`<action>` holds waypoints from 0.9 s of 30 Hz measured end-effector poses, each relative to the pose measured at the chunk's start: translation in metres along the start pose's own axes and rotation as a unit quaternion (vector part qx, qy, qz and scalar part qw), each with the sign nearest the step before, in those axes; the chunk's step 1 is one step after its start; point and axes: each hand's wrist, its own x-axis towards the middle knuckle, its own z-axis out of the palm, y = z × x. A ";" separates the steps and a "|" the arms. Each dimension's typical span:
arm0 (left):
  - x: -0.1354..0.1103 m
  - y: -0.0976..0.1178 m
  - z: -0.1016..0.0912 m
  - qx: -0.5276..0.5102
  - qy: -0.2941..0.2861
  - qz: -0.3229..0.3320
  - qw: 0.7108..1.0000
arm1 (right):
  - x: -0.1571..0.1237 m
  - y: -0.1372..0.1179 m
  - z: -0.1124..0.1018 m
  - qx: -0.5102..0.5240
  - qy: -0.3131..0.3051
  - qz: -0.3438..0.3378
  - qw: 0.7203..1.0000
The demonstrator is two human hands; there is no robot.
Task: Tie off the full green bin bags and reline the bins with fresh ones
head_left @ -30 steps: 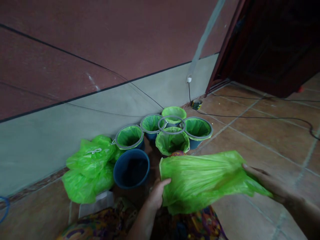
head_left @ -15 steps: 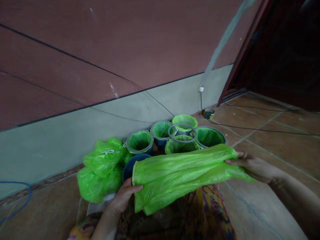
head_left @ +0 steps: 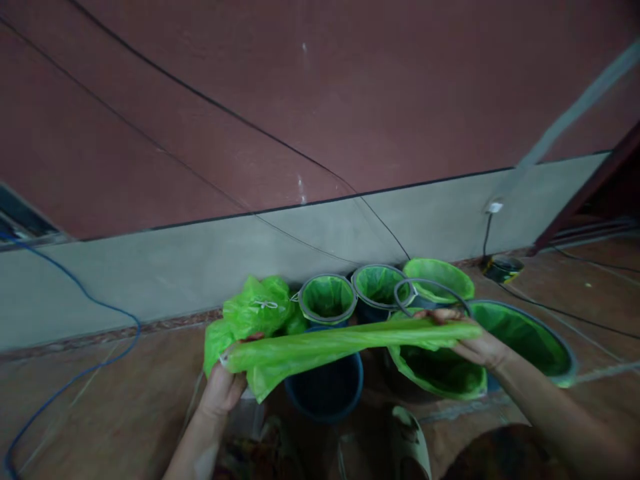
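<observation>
A green plastic bag (head_left: 345, 341) is stretched flat and level between my hands, above the floor. My left hand (head_left: 223, 385) grips its left end, fingers closed around the edge. My right hand (head_left: 473, 341) pinches the right end. Right below the bag stands an unlined dark blue bucket (head_left: 327, 388). Behind it is a cluster of blue buckets lined with green bags (head_left: 329, 298), some capped by grey rings. Another lined bucket (head_left: 530, 341) sits under my right wrist.
A heap of bunched green bags (head_left: 253, 313) lies at the left against the grey base of the wall. A blue cable (head_left: 75, 373) curls on the tiled floor at the left. Black cords run to a wall socket (head_left: 493, 208). A sandal (head_left: 407, 443) lies near my legs.
The view swung left and lower. My hands pulled apart and rose, drawing the loose bag into a flat, taut strip over the unlined blue bucket.
</observation>
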 end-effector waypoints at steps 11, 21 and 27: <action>0.037 0.016 -0.042 0.383 -0.031 0.109 0.917 | 0.079 0.077 0.033 -0.026 -0.046 0.099 0.994; 0.047 -0.037 -0.030 0.593 0.032 0.220 0.774 | 0.087 0.200 0.140 -0.574 -0.143 0.001 0.806; 0.049 -0.103 0.012 0.546 0.005 0.139 0.826 | 0.062 0.198 0.180 -0.572 -0.128 0.044 0.809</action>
